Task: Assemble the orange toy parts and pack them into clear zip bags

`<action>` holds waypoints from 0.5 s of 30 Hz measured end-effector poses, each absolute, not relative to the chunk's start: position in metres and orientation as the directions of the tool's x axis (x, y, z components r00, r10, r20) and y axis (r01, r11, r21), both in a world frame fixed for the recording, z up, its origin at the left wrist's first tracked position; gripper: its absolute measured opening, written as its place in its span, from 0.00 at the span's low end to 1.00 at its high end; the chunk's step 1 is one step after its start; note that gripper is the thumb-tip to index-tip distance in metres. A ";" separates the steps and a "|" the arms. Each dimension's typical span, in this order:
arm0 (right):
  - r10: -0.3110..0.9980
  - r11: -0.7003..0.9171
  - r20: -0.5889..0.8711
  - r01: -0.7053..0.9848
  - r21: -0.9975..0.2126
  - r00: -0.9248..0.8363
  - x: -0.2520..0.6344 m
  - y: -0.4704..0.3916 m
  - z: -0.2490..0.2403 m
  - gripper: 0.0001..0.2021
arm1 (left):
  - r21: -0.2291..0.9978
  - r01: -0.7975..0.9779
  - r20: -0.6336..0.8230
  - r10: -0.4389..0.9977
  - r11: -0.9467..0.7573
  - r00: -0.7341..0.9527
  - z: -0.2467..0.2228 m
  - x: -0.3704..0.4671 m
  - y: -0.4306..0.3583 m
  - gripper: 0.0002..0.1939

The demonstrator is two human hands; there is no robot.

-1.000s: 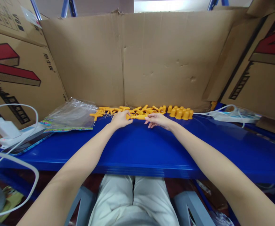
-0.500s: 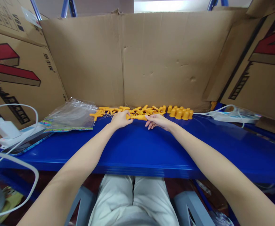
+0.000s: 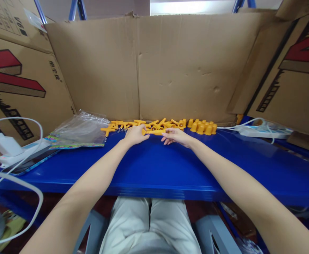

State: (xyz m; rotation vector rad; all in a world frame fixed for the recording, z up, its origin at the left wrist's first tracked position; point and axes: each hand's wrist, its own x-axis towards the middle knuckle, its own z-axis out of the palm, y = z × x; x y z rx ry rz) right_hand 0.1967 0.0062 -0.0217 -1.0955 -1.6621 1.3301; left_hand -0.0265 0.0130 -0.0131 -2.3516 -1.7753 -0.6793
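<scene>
A yellow plastic corkscrew (image 3: 154, 132) with a ringed shaft lies level between my two hands, just above the blue table. My left hand (image 3: 136, 135) is closed around its left end and hides that part. At the other end, my right hand (image 3: 177, 136) pinches the wider yellow part between thumb and fingers, with the other fingers loosely curled. Behind the hands lies a row of yellow T-shaped handles (image 3: 139, 122), some with metal spirals. One T-handle with a spiral (image 3: 107, 130) sits left of my left hand. Several yellow cups (image 3: 200, 127) stand right of my right hand.
Clear plastic bags (image 3: 80, 130) lie at the left, beside a phone (image 3: 31, 163) and a white charger (image 3: 7, 145) with cable. A power strip (image 3: 265, 132) rests at the right. A cardboard sheet (image 3: 186, 67) walls off the back of the blue table (image 3: 159, 169).
My right hand has shifted slightly left along the corkscrew's right end, and its fingers have turned a little. The left hand stays in place.
</scene>
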 end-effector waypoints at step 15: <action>0.943 -0.052 -0.042 -0.023 -0.998 -0.329 0.191 0.005 -0.019 0.07 | 0.134 0.937 0.406 0.881 -0.322 0.244 -0.012 -0.024 0.010 0.24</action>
